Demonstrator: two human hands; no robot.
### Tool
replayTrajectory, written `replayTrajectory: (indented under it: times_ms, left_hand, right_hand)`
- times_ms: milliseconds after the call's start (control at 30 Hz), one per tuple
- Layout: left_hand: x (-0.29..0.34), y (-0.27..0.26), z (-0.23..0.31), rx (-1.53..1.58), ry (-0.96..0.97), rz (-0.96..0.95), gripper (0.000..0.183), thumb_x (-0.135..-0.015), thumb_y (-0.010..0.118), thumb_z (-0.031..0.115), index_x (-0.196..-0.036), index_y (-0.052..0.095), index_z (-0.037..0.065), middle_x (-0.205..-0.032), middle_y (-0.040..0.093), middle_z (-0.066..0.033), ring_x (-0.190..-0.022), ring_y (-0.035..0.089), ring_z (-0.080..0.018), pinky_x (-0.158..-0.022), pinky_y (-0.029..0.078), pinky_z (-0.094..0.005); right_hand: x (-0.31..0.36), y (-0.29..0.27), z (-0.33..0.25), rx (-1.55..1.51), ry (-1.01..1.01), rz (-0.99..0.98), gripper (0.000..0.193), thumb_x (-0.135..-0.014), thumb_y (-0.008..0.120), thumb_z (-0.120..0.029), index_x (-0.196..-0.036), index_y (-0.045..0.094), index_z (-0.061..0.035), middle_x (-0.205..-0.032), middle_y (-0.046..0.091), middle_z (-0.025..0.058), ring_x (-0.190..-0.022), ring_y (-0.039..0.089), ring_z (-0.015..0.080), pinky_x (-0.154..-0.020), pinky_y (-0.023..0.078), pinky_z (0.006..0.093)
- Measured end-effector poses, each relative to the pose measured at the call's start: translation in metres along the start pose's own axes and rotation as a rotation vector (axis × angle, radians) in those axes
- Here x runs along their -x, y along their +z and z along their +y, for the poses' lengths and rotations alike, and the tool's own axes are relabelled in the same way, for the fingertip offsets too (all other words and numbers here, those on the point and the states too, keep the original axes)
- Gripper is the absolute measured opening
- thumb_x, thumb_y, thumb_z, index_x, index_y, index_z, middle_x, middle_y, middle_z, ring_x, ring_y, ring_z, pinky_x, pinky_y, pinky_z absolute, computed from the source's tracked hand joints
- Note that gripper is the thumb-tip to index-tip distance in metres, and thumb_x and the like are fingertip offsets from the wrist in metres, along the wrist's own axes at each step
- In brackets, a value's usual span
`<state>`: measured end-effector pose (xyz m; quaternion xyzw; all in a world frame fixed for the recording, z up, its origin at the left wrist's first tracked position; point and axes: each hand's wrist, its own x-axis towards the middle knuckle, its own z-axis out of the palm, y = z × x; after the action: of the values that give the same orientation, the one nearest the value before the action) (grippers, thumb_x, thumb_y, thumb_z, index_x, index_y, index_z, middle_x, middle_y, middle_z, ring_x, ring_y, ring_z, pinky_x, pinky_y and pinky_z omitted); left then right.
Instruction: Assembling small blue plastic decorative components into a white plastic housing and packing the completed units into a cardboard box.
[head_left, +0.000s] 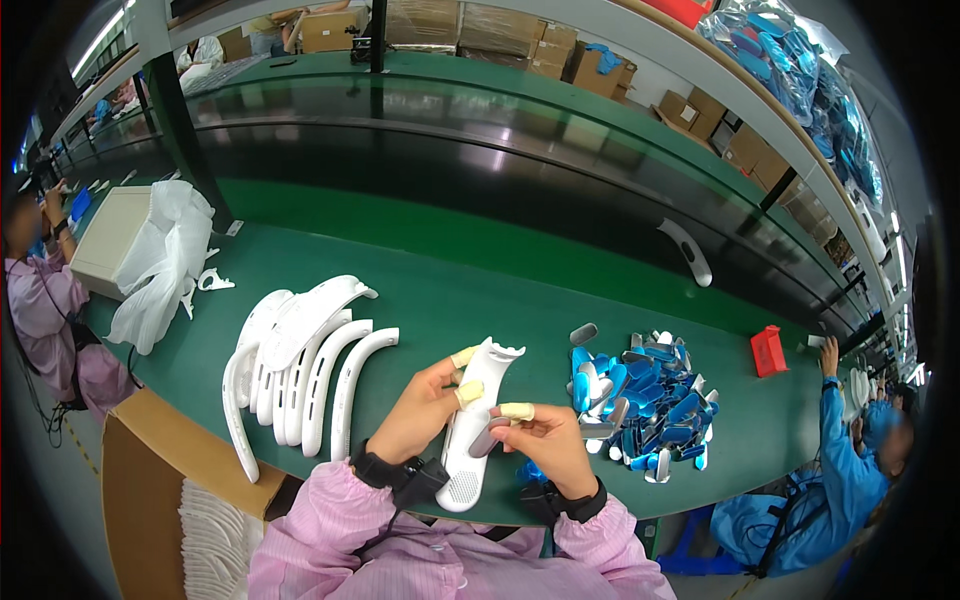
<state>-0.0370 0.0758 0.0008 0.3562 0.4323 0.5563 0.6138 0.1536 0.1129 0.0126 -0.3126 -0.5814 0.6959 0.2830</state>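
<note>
My left hand (412,415), with pale yellow covers on its fingertips, grips a long white plastic housing (464,462) by its left side. The housing has a notched far end and a patch of small holes at its near end. My right hand (552,443) pinches a small grey oval plate (488,437) over the middle of the housing; whether the plate touches it I cannot tell. To the right lies a heap of blue and silver oval plates (650,400). Several curved white housings (310,370) lie side by side to the left, some overlapping.
At the left back stand a beige bin (112,235) and white foam wrapping (165,250). An open carton (165,440) of white parts sits below the table's left edge. A red box (768,352) stands at the right. One white part (687,252) lies on the dark conveyor. Co-workers sit on both sides.
</note>
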Motion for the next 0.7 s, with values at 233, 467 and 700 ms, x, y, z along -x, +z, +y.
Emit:
replayTrajectory:
  times_ms: [233,467,700]
  left_hand:
    - [0.016,0.008,0.008,0.150,-0.117,-0.032,0.044,-0.093,0.053,0.006,-0.136,0.044,0.004,-0.113,0.059,-0.0035,-0.095,0.060,-0.0111,-0.078,0.051,-0.0245]
    - [0.024,0.016,0.007,0.180,-0.070,0.054,0.042,-0.093,0.050,0.002,-0.135,0.045,0.002,-0.107,0.061,-0.0049,-0.091,0.060,-0.0108,-0.079,0.050,-0.0248]
    - [0.039,0.026,0.018,0.003,0.126,0.032,0.036,-0.093,0.052,0.002,-0.130,0.051,0.001,-0.116,0.058,-0.0046,-0.102,0.057,-0.0135,-0.091,0.046,-0.0285]
  right_hand:
    - [0.006,0.009,-0.006,0.413,-0.232,-0.048,0.027,-0.081,0.071,-0.007,-0.108,0.069,-0.0043,-0.078,0.064,0.0014,-0.059,0.048,0.0068,-0.053,0.040,0.0224]
    - [0.016,0.025,-0.011,0.789,-0.425,0.054,0.037,-0.075,0.077,-0.012,-0.109,0.064,-0.0026,-0.073,0.058,0.0041,-0.059,0.051,0.0137,-0.052,0.041,0.0266]
    - [0.008,0.020,-0.003,0.145,-0.066,0.087,0.046,-0.077,0.078,-0.009,-0.116,0.056,0.0030,-0.094,0.065,0.0065,-0.084,0.064,0.0136,-0.071,0.052,0.0254]
